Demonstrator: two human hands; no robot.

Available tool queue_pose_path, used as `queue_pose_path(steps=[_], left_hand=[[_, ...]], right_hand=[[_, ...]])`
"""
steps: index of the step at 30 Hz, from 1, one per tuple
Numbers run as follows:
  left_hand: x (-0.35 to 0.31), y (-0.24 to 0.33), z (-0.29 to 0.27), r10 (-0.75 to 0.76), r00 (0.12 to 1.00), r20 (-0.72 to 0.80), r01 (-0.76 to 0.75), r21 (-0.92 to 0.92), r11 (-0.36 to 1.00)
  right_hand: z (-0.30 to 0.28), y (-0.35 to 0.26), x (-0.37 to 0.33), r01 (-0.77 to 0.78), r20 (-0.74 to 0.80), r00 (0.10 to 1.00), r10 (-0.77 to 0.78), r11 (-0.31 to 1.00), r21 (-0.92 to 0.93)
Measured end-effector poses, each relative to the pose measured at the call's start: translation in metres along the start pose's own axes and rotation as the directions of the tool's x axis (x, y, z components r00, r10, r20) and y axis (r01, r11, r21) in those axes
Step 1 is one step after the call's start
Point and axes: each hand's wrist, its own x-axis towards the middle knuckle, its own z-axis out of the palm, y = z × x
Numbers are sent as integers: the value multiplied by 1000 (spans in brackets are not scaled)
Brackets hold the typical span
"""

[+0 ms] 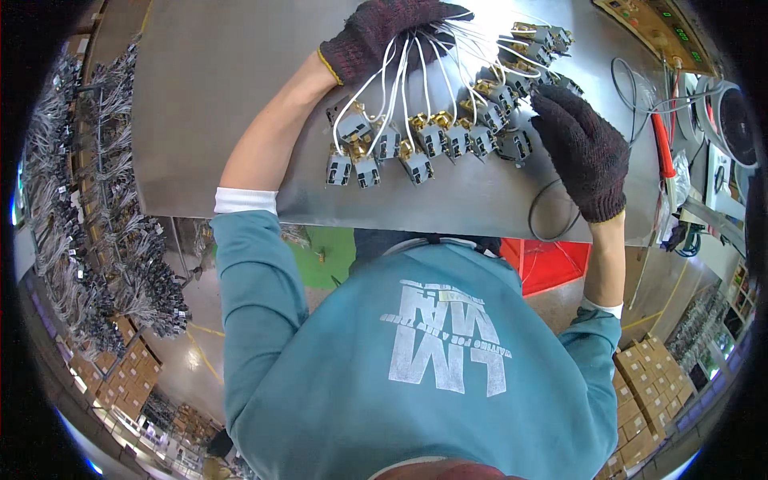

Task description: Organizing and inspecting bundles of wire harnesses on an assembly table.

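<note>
My left hand (392, 36), in a dark knitted glove with a yellow cuff edge, is closed round a bundle of white wires (406, 76) at the far side of the metal table. Several small grey-and-black blocks with brass-coloured metal parts (433, 140) hang off the wire ends and lie fanned out on the tabletop. More of these grey blocks (534, 52) reach up toward the back right. My right hand (582, 148), gloved the same way, rests over the table beside the right end of the fan. Its fingers are stretched forward, close to the nearest blocks; nothing shows in them.
At the back right stands a yellowish box with a green lit display (680, 36). A round fan-like device (732, 120), a red-handled tool (663, 148) and a dark cable (552, 232) are near the right edge. Racks of hanging wire bundles (104, 200) stand left; a red bin (552, 264) sits below.
</note>
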Motion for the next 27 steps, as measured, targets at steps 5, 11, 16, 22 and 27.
queue_pose_path(steps=[5, 11, 16, 22, 27], left_hand=[[1, 1, -4, -35, 999, 26, 34, 27, 999], [3, 4, -2, 116, 991, -59, -105, 173, 979], [0, -3, 1, 14, 1000, 7, -15, 70, 997], [1, -2, 0, 2, 1000, 4, -2, -1, 1000], [3, -3, 3, 40, 998, -44, -40, 0, 999]], right_hand=[[-4, -6, -1, -19, -26, 999, 20, 997, 68], [-19, -26, -39, -445, 172, 868, 466, 575, 686], [-14, -37, -45, -414, 172, 899, 403, 656, 631], [-15, -35, -59, -404, 142, 899, 414, 662, 631], [-6, -42, -56, -346, 47, 921, 386, 759, 552]])
